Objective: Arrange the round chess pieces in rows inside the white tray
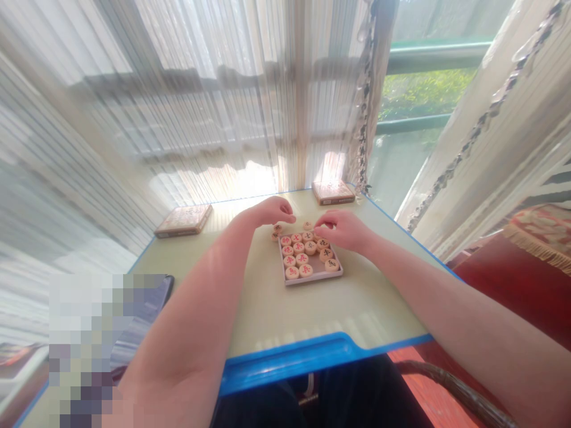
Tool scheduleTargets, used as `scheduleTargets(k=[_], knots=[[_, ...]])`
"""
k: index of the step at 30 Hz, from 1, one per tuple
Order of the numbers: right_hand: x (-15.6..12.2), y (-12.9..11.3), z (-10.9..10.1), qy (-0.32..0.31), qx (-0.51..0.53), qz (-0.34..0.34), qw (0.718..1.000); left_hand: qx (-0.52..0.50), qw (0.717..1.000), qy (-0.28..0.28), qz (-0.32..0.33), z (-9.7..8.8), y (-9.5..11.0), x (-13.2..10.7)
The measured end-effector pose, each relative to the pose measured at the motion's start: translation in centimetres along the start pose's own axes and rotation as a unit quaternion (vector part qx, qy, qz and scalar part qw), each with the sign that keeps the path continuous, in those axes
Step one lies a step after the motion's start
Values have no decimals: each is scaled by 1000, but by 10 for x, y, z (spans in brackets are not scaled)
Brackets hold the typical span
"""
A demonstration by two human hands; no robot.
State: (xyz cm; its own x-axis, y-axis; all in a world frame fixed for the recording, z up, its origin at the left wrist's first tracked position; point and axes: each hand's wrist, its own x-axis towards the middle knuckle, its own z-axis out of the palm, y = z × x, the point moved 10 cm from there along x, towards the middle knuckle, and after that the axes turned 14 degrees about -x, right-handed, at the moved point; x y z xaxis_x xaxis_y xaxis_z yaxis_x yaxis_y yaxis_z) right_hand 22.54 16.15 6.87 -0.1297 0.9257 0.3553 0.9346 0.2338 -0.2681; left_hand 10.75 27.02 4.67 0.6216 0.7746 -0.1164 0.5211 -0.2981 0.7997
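A shallow pale tray (314, 277) holds rows of round Chinese chess pieces, with red characters at the left and black ones at the right. Bare tray floor shows in its near middle. My right hand (342, 230) is at the tray's far right corner, its fingertips pinched on a Chinese chess piece (317, 233) that is mostly covered. Beyond the tray's far left corner, my left hand (273, 211) hovers with curled fingers; whether anything is in them is hidden. Loose pieces (277, 228) lie below it, and another loose piece (307, 225) lies between the hands.
On the pale, blue-edged table (259, 309) lie two flat boxes, one box (184, 220) at far left and another box (333, 192) at far right. A dark-edged device (147, 315), partly blurred out, is by my left forearm. Sheer curtains (214, 119) hang behind.
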Motion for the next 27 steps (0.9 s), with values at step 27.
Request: scheduleTargets(k=[27], knots=[[-3, -3, -26, 150, 3, -26, 988, -335, 925, -178, -3, 47, 40, -16]])
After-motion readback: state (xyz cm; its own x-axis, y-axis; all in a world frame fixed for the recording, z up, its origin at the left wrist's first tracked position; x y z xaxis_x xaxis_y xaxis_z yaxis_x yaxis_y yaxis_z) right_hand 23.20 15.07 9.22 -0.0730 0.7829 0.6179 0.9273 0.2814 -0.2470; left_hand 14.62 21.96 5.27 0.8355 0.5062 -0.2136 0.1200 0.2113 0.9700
